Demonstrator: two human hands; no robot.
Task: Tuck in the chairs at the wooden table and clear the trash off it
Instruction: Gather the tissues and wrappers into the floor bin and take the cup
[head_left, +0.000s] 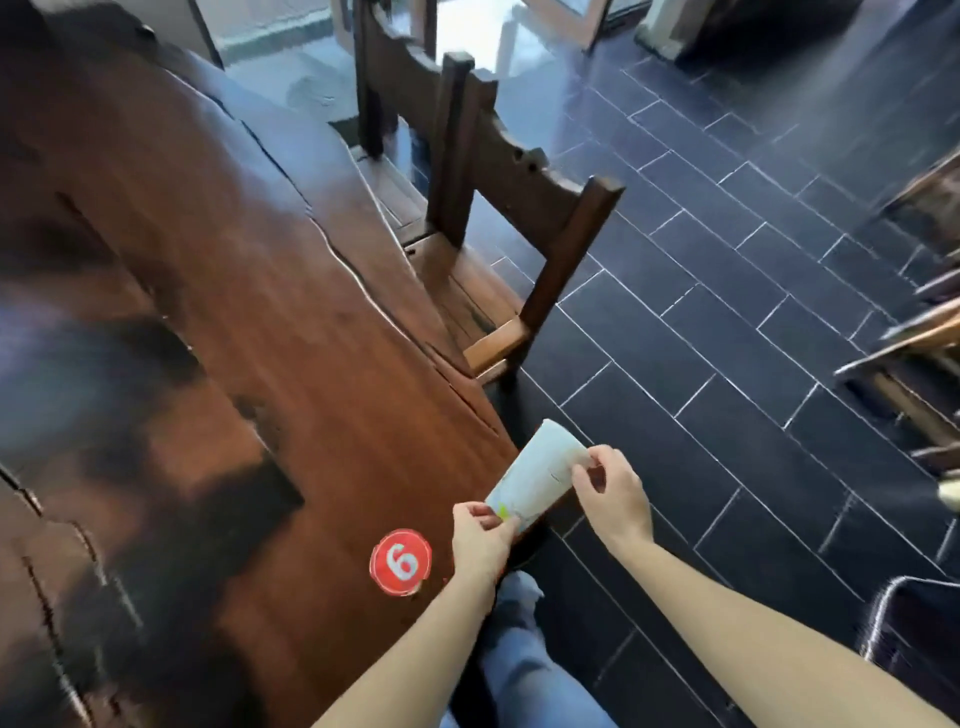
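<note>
1. From my head view, much is blurred: the far end of the wooden table (218, 291) smears into dark patches, and its left side runs out of the picture.
2. My forearms are cut off at the bottom edge, and my jeans-clad leg (524, 670) shows only between them, under the table's near corner.
3. The print on the paper cup (540, 475) is too smeared to read; I make out only a green-yellow mark near its narrow end.
4. I count one cup, lying tilted over the table's near right corner. My left hand (480, 540) pinches its narrow end, and my right hand (610, 491) pinches its wider end between thumb and fingers.
5. One round red sticker (400, 561) with a white 6 sits on the table just left of my left hand.
6. Two wooden chairs stand along the table's right edge: the nearer chair (519, 228) with its seat partly under the top, the farther chair (395, 78) beyond it.
7. More furniture, cut off and blurred, lies well right of the table on the dark tiled floor (727, 338).
</note>
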